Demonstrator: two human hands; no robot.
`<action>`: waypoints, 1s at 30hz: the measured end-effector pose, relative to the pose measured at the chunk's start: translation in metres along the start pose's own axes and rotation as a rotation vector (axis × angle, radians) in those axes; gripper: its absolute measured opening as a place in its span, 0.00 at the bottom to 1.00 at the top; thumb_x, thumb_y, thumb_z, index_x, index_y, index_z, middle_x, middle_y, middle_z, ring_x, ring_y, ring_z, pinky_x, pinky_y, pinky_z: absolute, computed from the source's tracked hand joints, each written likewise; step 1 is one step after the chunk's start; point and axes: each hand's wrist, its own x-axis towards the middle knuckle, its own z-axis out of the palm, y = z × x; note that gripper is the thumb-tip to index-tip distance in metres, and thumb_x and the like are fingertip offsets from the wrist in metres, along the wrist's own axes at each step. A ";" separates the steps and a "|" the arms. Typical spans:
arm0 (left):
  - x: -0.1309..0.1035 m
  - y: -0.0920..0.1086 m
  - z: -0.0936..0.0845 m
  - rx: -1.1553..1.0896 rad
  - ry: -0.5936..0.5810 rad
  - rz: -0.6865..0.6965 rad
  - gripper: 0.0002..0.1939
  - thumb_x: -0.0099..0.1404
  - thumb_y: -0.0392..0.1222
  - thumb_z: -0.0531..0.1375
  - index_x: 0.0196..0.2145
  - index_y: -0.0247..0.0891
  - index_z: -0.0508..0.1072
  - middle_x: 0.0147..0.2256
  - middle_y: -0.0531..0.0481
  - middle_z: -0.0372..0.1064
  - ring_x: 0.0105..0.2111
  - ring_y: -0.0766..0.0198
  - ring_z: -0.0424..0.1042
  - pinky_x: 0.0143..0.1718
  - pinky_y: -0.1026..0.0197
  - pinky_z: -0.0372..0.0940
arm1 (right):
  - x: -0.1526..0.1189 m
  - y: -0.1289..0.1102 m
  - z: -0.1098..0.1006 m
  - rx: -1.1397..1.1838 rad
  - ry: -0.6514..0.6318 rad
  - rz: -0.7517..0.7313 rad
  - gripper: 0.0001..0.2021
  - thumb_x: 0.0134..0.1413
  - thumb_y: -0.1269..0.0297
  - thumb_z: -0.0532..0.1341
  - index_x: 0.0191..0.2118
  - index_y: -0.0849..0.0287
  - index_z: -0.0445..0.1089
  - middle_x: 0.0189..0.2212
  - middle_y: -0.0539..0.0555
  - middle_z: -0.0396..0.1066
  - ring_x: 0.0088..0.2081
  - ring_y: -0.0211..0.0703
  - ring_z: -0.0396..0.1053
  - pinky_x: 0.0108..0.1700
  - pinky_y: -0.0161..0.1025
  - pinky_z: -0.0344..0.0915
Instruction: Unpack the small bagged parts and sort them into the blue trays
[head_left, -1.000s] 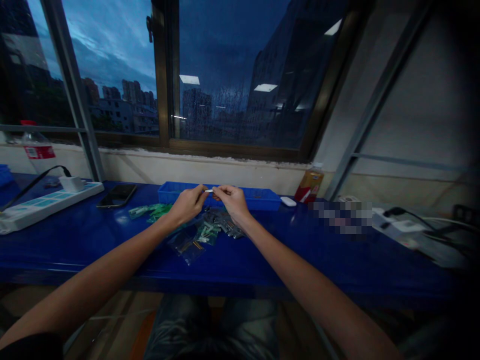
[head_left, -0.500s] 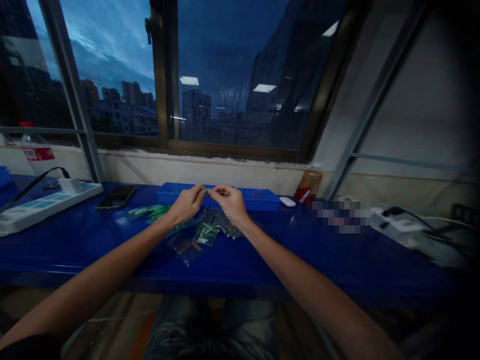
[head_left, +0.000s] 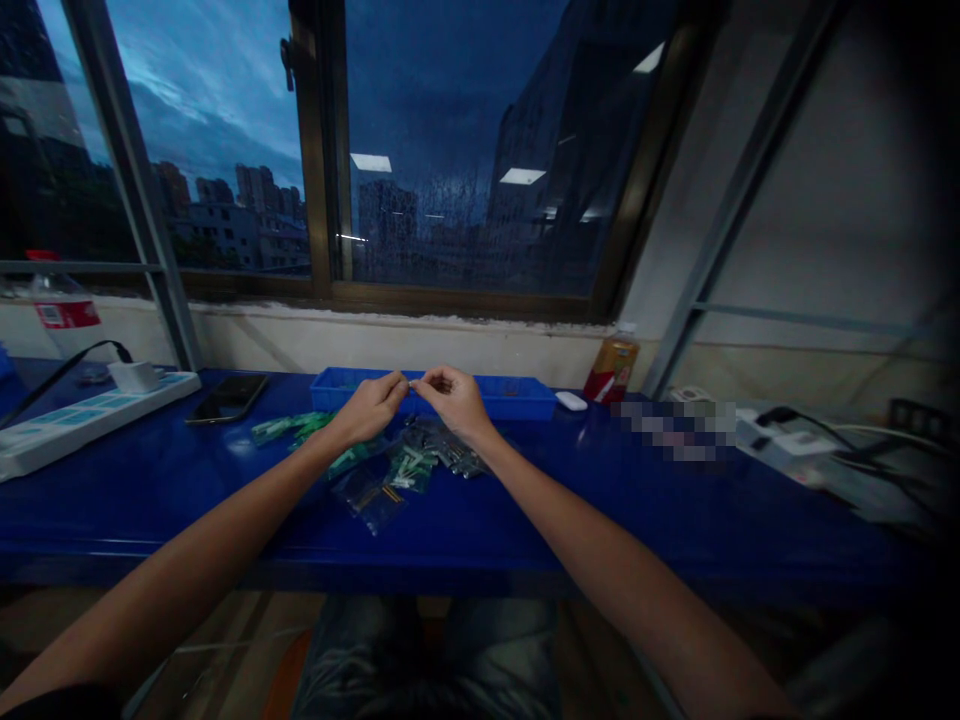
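My left hand (head_left: 373, 404) and my right hand (head_left: 456, 400) meet fingertip to fingertip in front of a long blue tray (head_left: 517, 398). Both are closed in a pinch. Something tiny sits between the fingertips, too small to name. Under and in front of the hands lie clear bags: one with pale green-white small tubes (head_left: 412, 467), one with dark grey metal pieces (head_left: 457, 455), and a flat one with a few brass-coloured pins (head_left: 391, 493). Green pieces in bags (head_left: 289, 428) lie left of my left hand, partly hidden by the wrist.
On the left of the blue table (head_left: 480, 545) are a black phone (head_left: 226, 397), a white power strip (head_left: 97, 422) and a red-capped bottle (head_left: 66, 310). A white case (head_left: 571, 401), a drink bottle (head_left: 611, 367) and cables (head_left: 847, 450) stand to the right. The window wall closes off the back.
The view has shifted slightly. My fingertips have drawn closer together, and the small piece between them shows less than before. Bags, tray and other items lie as they were.
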 end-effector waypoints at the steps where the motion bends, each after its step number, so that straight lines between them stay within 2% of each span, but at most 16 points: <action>1: 0.001 0.000 -0.001 0.001 -0.003 -0.004 0.16 0.64 0.46 0.43 0.23 0.37 0.60 0.19 0.56 0.56 0.22 0.67 0.59 0.26 0.64 0.52 | -0.001 -0.001 -0.001 -0.046 -0.014 -0.027 0.10 0.42 0.58 0.61 0.28 0.60 0.64 0.23 0.49 0.67 0.26 0.36 0.66 0.31 0.33 0.63; 4: 0.002 -0.001 -0.002 -0.014 -0.017 -0.023 0.18 0.63 0.46 0.41 0.21 0.37 0.59 0.19 0.55 0.57 0.22 0.67 0.59 0.26 0.65 0.52 | -0.005 -0.007 -0.003 -0.175 -0.127 -0.102 0.13 0.43 0.61 0.61 0.37 0.58 0.63 0.27 0.49 0.69 0.29 0.37 0.68 0.34 0.34 0.64; 7: 0.001 -0.003 -0.001 -0.033 -0.046 -0.048 0.19 0.62 0.46 0.41 0.19 0.36 0.59 0.19 0.54 0.58 0.22 0.66 0.59 0.25 0.65 0.52 | -0.009 -0.011 -0.005 -0.291 -0.236 -0.149 0.09 0.49 0.64 0.56 0.38 0.57 0.64 0.28 0.50 0.70 0.31 0.38 0.68 0.37 0.35 0.63; 14: 0.001 -0.007 0.001 -0.074 -0.060 -0.035 0.20 0.64 0.47 0.40 0.21 0.36 0.60 0.17 0.55 0.55 0.20 0.67 0.58 0.24 0.65 0.51 | -0.007 -0.008 -0.006 -0.373 -0.182 -0.180 0.08 0.51 0.67 0.54 0.38 0.60 0.65 0.34 0.55 0.71 0.36 0.39 0.68 0.39 0.34 0.62; 22: -0.001 -0.006 0.001 0.113 -0.065 0.041 0.19 0.64 0.45 0.39 0.24 0.36 0.63 0.20 0.53 0.59 0.23 0.66 0.61 0.27 0.64 0.53 | -0.009 -0.006 -0.004 -0.487 -0.203 -0.135 0.10 0.56 0.61 0.51 0.36 0.59 0.65 0.28 0.51 0.70 0.31 0.37 0.67 0.35 0.33 0.58; 30: 0.002 -0.008 0.003 0.086 0.039 -0.023 0.16 0.59 0.41 0.42 0.19 0.36 0.60 0.18 0.53 0.56 0.21 0.67 0.58 0.25 0.64 0.52 | -0.010 -0.012 -0.006 -0.568 -0.253 -0.206 0.09 0.54 0.63 0.52 0.40 0.58 0.64 0.26 0.50 0.68 0.30 0.38 0.66 0.34 0.33 0.57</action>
